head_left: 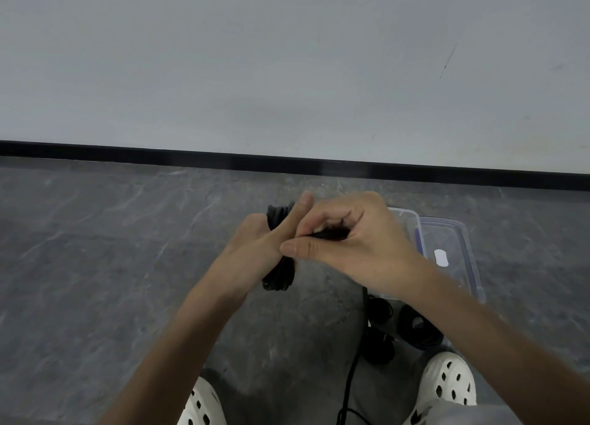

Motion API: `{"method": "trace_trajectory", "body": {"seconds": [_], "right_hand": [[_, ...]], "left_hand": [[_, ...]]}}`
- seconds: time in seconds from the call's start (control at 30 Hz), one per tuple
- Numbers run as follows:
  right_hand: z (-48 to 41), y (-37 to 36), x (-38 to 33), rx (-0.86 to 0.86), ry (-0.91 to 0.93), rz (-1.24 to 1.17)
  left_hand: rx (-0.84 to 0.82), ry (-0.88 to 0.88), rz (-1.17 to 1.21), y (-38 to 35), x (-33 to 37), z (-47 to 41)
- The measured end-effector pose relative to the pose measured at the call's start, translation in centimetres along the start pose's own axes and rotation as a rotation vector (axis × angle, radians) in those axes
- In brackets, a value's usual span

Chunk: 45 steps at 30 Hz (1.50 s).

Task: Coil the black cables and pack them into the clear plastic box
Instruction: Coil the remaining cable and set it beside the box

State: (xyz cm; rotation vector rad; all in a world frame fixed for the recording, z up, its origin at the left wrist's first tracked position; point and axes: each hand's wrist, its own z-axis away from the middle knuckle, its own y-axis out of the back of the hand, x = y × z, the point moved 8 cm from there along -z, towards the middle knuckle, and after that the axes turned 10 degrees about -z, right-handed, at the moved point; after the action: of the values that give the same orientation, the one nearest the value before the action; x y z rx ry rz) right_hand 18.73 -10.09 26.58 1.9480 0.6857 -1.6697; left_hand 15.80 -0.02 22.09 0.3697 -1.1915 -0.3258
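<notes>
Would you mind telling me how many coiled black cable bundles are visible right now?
3 at least: a held coil gripped by the left hand, a ring-shaped coil under the right forearm, and a dark coil just left of that. The forearm may hide more.

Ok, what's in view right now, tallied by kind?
Black cable coils: 4, one gripped by the left hand with the right hand pinching its end, three under the right forearm
Loose black cable: 1
Clear plastic box: 1
Clear lid: 1
White clogs: 2
Total: 9
</notes>
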Motion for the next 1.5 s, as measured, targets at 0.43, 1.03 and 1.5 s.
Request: {"method": "trace_trajectory", "body": {"seconds": [0.43,1.03,1.5], "right_hand": [[-0.4,2.0,-0.7,0.134,-0.008,-0.026],[-1.0,2.6,-0.2,-0.044,0.060,-0.002],[-1.3,3.9,0.1,0.009,0.071,-0.039]], "left_hand": [[-0.314,-0.049,0.211,-2.3,1.2,1.1],[-0.436,-0.155,0.147,-2.9,1.5,1.4],[-0.448,-0.159,0.181,-2.6,1.5,1.4]]}}
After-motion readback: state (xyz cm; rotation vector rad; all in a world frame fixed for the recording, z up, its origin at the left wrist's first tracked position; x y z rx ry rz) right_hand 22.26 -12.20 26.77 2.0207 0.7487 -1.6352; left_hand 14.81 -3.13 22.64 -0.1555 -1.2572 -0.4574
